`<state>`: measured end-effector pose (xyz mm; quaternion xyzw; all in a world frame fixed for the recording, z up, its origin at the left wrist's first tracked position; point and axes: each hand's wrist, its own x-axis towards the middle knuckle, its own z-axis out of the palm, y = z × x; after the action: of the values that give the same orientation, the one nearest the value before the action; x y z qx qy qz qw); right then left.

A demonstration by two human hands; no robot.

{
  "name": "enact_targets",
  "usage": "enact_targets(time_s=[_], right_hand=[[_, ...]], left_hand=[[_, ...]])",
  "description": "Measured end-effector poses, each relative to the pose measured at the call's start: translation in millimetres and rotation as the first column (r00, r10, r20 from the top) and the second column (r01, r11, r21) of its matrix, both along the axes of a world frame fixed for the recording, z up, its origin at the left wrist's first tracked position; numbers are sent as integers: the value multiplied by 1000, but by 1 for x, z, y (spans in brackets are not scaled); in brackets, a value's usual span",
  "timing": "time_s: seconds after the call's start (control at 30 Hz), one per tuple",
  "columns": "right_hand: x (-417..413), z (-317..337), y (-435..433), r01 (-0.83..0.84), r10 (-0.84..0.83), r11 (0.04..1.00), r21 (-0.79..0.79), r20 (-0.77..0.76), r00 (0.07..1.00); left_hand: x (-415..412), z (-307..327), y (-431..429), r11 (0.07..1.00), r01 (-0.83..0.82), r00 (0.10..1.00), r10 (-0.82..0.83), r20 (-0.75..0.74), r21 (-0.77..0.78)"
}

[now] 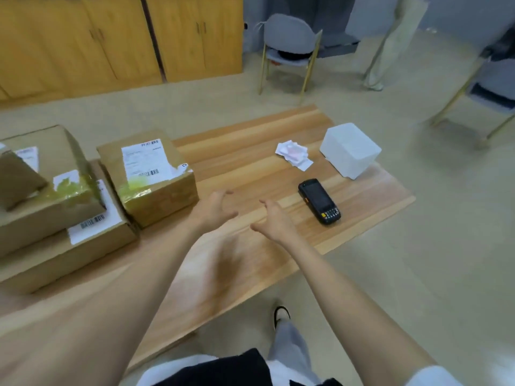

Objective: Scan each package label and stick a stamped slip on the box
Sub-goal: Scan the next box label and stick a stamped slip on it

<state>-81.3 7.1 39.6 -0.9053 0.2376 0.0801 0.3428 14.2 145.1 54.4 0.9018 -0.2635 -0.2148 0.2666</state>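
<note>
L hand [215, 210]: released, fingers loosely spread, nothing held, over table [250, 263]. R hand [274, 220]: same, palm facing L hand. Labelled box [150, 179]: just left of L hand. Scanner [320, 201]: flat on table, near R hand, to its right. Slips [294, 153] w/ red marks: beyond R hand, beside white box [349, 149].

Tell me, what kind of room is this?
Probably an office room used for sorting parcels: labelled cardboard boxes and a handheld scanner lie on a wooden table, with wooden cabinets behind.
</note>
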Motion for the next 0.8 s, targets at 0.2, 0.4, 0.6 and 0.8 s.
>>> enact_targets(time_s=[0.2, 0.4, 0.6, 0.8], right_hand=[[50, -6, -52, -173, 177, 976, 132, -20, 984], [85, -13, -72, -286, 294, 944, 162, -23, 956], [120, -10, -60, -325, 337, 917, 232, -12, 941], [162, -1, -21, -358, 369, 884, 299, 23, 929]], left_hand=[[13, 0, -30, 967, -253, 967, 253, -29, -15], [10, -3, -38, 907, -421, 906, 421, -39, 5], [22, -1, -8, 827, -562, 827, 562, 15, 16], [51, 4, 39, 722, -691, 721, 691, 53, -6]])
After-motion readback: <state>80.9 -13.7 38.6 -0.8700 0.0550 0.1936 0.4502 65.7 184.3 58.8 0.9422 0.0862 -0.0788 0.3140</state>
